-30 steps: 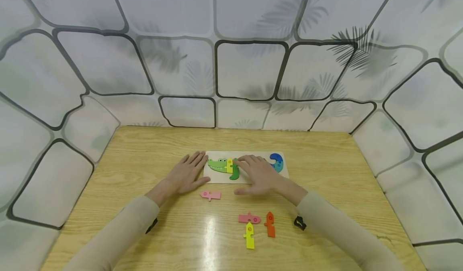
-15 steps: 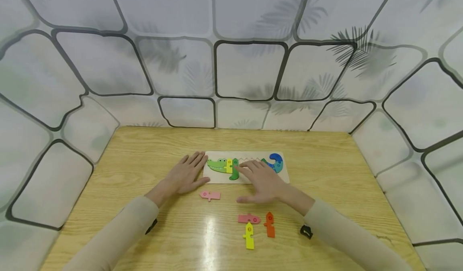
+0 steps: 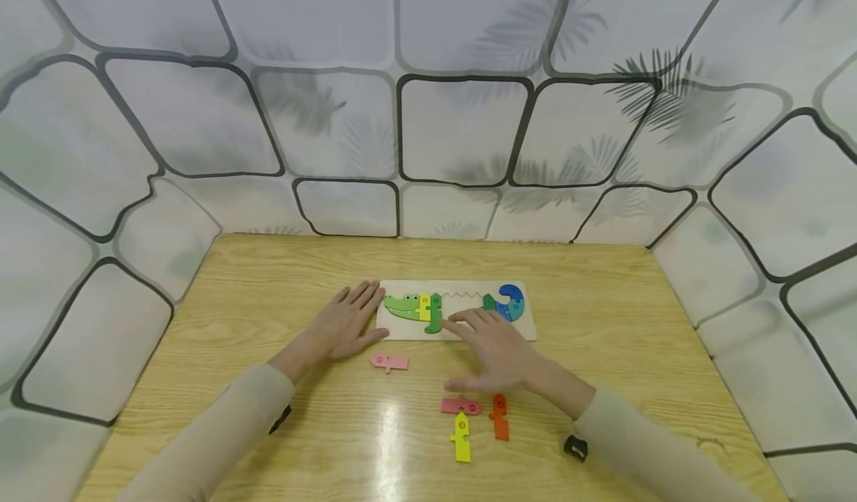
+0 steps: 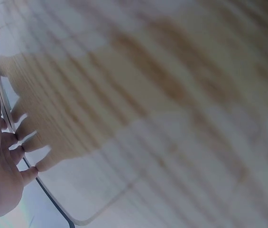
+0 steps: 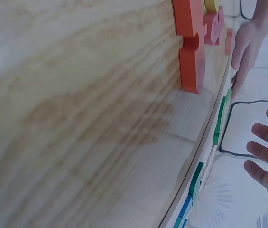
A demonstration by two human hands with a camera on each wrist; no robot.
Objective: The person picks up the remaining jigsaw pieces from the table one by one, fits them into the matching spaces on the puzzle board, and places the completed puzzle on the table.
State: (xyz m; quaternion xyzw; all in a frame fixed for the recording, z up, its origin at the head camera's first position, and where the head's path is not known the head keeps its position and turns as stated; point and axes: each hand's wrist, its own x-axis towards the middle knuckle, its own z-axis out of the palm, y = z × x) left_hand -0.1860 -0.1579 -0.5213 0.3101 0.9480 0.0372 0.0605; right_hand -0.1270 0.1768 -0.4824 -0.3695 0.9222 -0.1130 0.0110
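A pale wooden puzzle board (image 3: 405,331) lies flat, with a green crocodile head (image 3: 400,307), a yellow piece (image 3: 425,309), a green leg piece (image 3: 434,316) and a blue tail (image 3: 514,301) in it. Between leg and tail, a zigzag-edged stretch of the board is bare. My left hand (image 3: 340,325) rests with straight fingers at the board's left end, fingertips touching its edge. Over the board's front edge is my right hand (image 3: 498,349), fingers spread and relaxed, holding nothing. Its thumb lies near a dark pink piece (image 3: 460,405) and an orange piece (image 3: 500,416).
Nearer the front lies a loose yellow piece (image 3: 462,439), close to the dark pink one. A light pink piece (image 3: 390,362) sits just in front of the board's left part. Patterned fabric walls (image 3: 462,130) surround the wooden table (image 3: 281,264) at the back and sides.
My right hand has drawn back toward the front and slightly right, uncovering the bare middle of the board and the tail's green part. The left hand stays put.
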